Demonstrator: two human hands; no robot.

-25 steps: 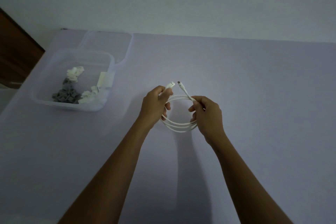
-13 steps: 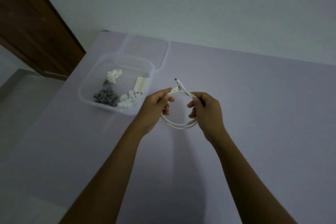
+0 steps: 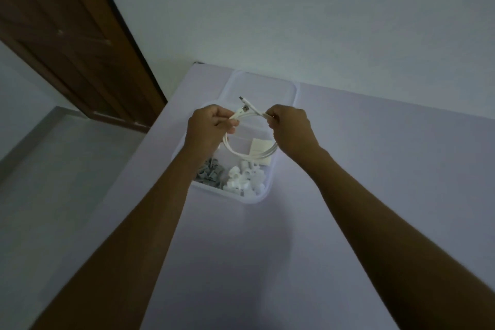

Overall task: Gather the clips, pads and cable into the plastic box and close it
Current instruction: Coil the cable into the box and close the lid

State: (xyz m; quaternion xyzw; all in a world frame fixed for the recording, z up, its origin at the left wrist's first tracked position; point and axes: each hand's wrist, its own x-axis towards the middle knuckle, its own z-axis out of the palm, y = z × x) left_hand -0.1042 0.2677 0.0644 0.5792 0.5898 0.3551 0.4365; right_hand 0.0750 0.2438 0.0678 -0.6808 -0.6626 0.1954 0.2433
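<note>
Whereas a moment ago the coiled cable (image 3: 242, 153) was held over bare worktop (image 3: 375, 182), it now hangs above the open box (image 3: 241, 199), its loop dangling below the fingers (image 3: 231, 123) toward the clips (image 3: 243, 182) and pad (image 3: 261, 145) inside. The left hand (image 3: 210, 128) and right hand (image 3: 290, 128) each pinch the coil's top. I judge only lowering, letting go and fitting the lid (image 3: 267, 83), beyond the fingers, remain.

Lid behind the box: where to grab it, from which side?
Probably the lid's right rim, approached from the right: it lies flat on the table, so only the edge offers a grip, and the box and held cable block its near side.
</note>
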